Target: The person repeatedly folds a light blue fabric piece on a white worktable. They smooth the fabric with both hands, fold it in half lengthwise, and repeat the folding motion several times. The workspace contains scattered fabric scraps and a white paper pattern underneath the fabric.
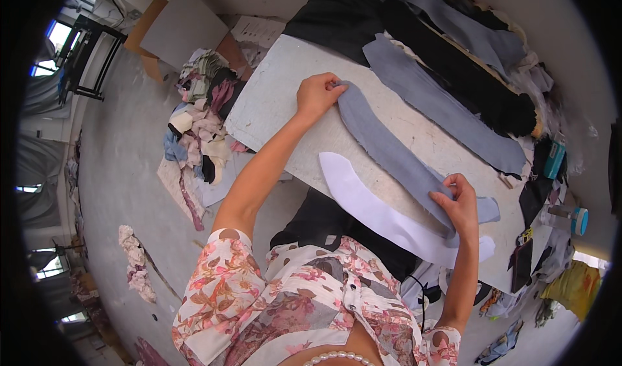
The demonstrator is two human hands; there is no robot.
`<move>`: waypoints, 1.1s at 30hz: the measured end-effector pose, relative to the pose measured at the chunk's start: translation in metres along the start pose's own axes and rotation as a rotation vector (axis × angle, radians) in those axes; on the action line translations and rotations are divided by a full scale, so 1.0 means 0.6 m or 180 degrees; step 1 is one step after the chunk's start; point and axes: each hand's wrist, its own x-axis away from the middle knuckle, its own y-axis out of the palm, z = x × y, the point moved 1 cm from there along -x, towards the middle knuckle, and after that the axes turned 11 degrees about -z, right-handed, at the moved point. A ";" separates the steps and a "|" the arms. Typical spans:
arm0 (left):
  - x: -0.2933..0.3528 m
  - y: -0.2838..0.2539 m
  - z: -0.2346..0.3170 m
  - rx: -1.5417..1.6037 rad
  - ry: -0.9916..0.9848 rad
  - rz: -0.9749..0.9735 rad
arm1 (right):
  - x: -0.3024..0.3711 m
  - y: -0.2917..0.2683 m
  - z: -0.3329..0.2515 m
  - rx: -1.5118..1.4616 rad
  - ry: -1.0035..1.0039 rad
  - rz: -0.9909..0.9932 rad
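Note:
A long strip of blue-grey fabric (382,142) stretches across the table between my two hands. My left hand (319,96) pinches its far left end. My right hand (457,204) grips the strip close to its other end, where a short blue-grey piece (488,209) shows past the fingers. Nearer to me lies a curved white strip (372,200), partly under my right wrist and hanging toward the table's near edge. Beyond the held strip rests a stack of similar blue-grey strips (440,100).
Black fabric (337,16) and a dark folded bundle (466,74) cover the table's (272,87) far side. A small teal box (554,160) and a phone-like dark object (521,267) sit on the right. Fabric scraps (194,132) and a cardboard box (181,32) stand at the left.

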 end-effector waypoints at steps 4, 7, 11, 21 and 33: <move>0.001 -0.002 0.008 -0.0074 -0.0123 -0.0081 | -0.001 0.000 0.002 0.0113 -0.0037 0.0040; 0.008 -0.015 0.034 -0.0370 -0.0344 -0.0194 | -0.002 0.004 -0.003 0.0057 -0.0028 0.0041; 0.023 0.007 0.061 -0.1179 0.0566 0.0284 | -0.005 0.003 -0.004 0.0078 0.0018 0.0015; 0.034 0.083 0.056 -0.2228 0.1076 -0.0617 | -0.006 -0.013 0.012 0.0385 -0.0161 0.0333; 0.078 0.122 0.114 -0.2401 0.1534 -0.1047 | 0.003 -0.023 0.004 0.1099 -0.0128 0.0501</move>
